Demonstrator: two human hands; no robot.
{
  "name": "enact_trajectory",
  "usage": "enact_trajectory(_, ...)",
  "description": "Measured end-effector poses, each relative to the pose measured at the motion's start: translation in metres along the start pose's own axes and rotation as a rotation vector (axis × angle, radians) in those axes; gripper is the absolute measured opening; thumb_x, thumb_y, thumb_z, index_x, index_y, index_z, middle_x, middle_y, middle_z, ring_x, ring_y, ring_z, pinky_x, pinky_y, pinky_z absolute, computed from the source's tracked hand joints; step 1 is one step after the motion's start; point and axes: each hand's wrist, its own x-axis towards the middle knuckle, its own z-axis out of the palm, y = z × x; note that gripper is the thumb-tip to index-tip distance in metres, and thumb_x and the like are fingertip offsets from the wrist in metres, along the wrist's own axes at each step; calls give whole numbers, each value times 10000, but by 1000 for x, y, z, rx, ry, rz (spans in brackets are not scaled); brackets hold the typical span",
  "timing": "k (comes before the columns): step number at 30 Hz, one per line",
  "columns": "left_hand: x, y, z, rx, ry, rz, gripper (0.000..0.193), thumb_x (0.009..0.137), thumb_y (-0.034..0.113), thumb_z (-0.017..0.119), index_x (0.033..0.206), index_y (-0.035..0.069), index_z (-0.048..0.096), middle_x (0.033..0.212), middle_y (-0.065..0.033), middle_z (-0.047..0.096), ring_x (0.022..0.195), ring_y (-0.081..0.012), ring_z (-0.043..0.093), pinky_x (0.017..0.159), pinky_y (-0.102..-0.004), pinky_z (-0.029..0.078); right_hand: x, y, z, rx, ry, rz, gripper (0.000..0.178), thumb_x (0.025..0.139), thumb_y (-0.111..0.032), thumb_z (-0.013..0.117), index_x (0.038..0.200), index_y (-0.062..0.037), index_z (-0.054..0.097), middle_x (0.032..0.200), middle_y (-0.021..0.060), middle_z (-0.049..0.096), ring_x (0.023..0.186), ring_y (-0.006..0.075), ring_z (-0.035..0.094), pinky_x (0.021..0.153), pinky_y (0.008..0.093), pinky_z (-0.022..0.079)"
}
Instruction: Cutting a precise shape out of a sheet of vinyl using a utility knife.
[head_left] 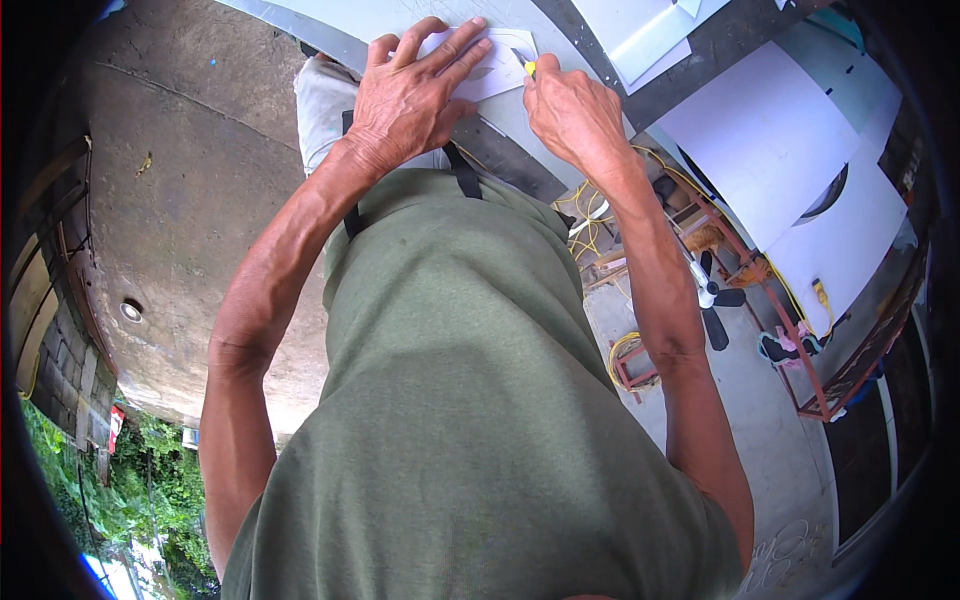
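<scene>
My left hand lies with its fingers spread across a small white sheet, pressing it against the table. The sheet has a curved line and a grey, leaf-like shape on it. Closed around a yellow utility knife is my right hand, at the sheet's right side. The knife's thin dark tip rests at the sheet near the curved line; most of its handle is hidden in my fist.
Large white sheets lie to the right. Beneath them stands a reddish metal frame with a yellow cord and a dark-bladed fan. More white pieces lie on the grey table at the far side.
</scene>
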Motion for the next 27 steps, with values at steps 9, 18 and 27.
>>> enact_trajectory(9,0,1,0,6,5,0,806,821,392,802,1552,263,489,1661,97,383,1389,-253,427,1095,-462,354,-2,-6,7,85,24,51,323,1031,-248,525,970,67,568,740,319,680,762,501,714,706,568,567)
enact_trajectory(18,0,4,1,0,10,-2,809,811,372,807,1547,249,495,1659,85,387,1386,-261,424,1086,-470,357,-5,-12,9,123,30,95,330,1027,-246,524,980,77,573,755,337,679,777,509,714,719,567,566)
enact_trajectory(27,1,5,2,-5,19,-7,798,809,344,813,1538,234,507,1656,71,392,1391,-277,417,1077,-486,367,-5,-16,7,153,-11,153,355,1026,-251,527,995,98,581,786,354,684,817,517,717,749,569,569)
